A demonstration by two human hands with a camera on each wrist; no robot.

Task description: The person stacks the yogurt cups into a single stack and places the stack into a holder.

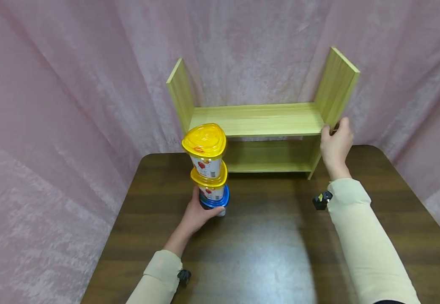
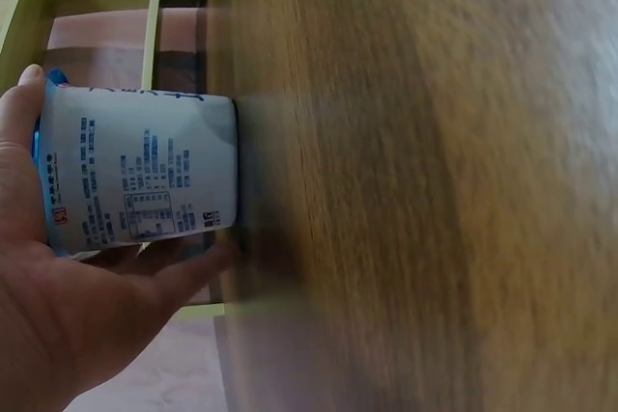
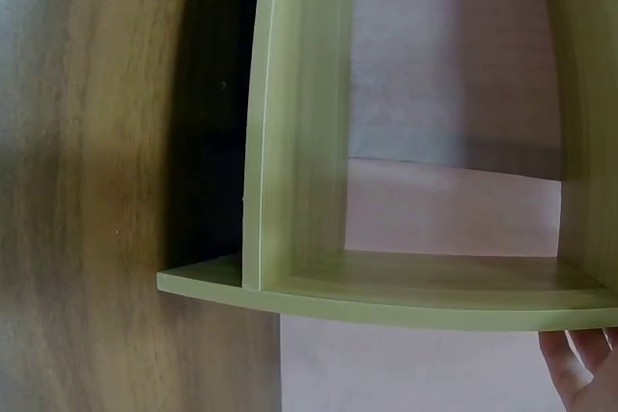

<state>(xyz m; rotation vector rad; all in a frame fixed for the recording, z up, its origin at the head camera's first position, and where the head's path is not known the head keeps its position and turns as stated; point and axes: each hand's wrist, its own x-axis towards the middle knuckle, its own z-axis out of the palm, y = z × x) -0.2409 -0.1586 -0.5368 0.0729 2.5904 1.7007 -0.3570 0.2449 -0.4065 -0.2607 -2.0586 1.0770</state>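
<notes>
My left hand (image 1: 198,214) grips the lowest cup of a stack near the shelf's left end, thumb on the near side. That white printed cup (image 2: 145,166) has a blue lid (image 1: 220,199) and stands on the table. On it sits a clear tub with a yellow lid (image 1: 211,179), and on top another tub with a yellow lid (image 1: 206,141); both carry white labels with red fruit prints. My right hand (image 1: 337,143) holds the right side panel of a pale wooden desk shelf (image 1: 258,120), thumb at the front edge and fingers along the outer face.
The two-tier shelf stands at the back of the dark wooden table (image 1: 265,236), its uprights rising above the upper board. A pink curtain (image 1: 258,50) hangs behind it. The stack overlaps the shelf's left front in the head view.
</notes>
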